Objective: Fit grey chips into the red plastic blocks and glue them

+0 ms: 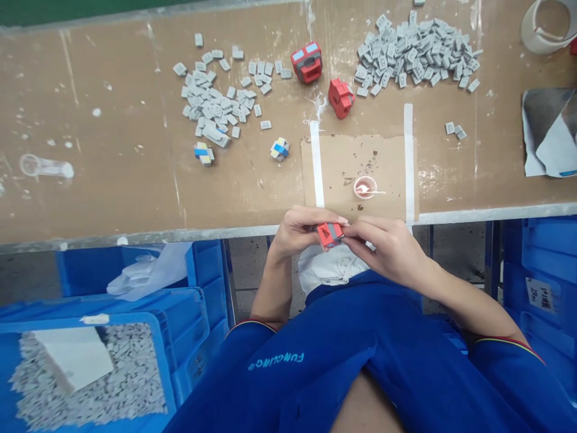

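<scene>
We find the red-and-grey piece [330, 234] held in both hands just off the near edge of the table [247, 204], above the person's lap. The left hand [295, 231] has its fingers closed on the piece's left side; the right hand [392, 246] has its fingers pinched together at the right edge. We cannot tell whether they grip a smaller part too.

Hazards, in our judgement: a fingertip slip would drop the piece clear of the table; a forward sweep of the right hand could catch the stick [379, 192] jutting from the cup [356, 191] and tip it.

Orientation: a red face with a dark recess looks upward, recess leftward, grey band crossing toward the right. Foreshortening and covering fingers leave the long axis unsettled.
</scene>
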A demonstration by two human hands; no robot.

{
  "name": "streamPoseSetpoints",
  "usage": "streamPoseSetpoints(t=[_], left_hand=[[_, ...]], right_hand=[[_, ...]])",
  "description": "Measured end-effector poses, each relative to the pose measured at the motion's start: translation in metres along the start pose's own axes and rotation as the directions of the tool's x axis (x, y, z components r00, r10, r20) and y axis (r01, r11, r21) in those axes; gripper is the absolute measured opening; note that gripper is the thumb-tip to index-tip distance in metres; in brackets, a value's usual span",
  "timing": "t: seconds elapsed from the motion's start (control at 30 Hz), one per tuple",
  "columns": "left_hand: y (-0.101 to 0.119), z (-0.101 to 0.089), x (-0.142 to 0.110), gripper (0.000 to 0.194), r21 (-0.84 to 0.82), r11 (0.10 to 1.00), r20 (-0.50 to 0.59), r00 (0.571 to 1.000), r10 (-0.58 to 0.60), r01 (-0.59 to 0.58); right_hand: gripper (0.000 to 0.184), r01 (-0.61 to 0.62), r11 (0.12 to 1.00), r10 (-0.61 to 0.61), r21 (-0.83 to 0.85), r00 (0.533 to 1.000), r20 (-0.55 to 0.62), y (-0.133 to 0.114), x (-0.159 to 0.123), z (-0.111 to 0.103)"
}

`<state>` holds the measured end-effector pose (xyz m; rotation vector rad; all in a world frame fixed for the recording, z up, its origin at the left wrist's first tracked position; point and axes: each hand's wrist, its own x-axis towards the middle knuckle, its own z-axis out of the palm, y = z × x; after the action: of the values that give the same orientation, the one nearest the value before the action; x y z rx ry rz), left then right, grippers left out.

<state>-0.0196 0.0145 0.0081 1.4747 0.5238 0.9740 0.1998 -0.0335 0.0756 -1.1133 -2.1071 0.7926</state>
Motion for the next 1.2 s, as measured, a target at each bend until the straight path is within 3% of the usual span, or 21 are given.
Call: streamPoseSetpoints(t=[0.13, 0.37, 0.53, 0.83, 1.2], left_hand=[[-0.002, 0.002, -0.001, 0.035, 0.010, 1.000, -0.042, 0.999, -0.005, 0.006], [0.000, 0.008, -0.003, 0.052, 0.124, 0.992, -0.090, 0.996, 0.015, -0.004], [0.000, 0.008, -0.005, 0.045, 0.222, 0.975, -0.082, 0.997, -0.002, 0.021], [-0.003, 0.006, -0.006, 0.042, 0.157, 0.987, -0.075, 0.997, -0.023, 0.034], [-0.004, 0.008, -0.008, 0.044, 0.086, 0.991, -0.123, 0.988, -0.096, 0.107]], right_hand=[[0.014, 0.007, 0.999, -0.008, -0.049, 0.999, -0.031, 0.002, -0.001, -0.002], [0.013, -0.019, 0.972, -0.024, -0.236, 0.984, -0.179, 0.006, -0.002, 0.014], [0.019, 0.017, 0.983, -0.046, -0.185, 0.986, -0.157, 0.012, -0.002, 0.020], [0.024, 0.011, 0.992, -0.025, -0.124, 0.994, -0.111, 0.020, -0.002, 0.023], [0.016, -0.049, 0.991, 0.035, -0.123, 0.993, -0.116, 0.018, 0.001, 0.023]])
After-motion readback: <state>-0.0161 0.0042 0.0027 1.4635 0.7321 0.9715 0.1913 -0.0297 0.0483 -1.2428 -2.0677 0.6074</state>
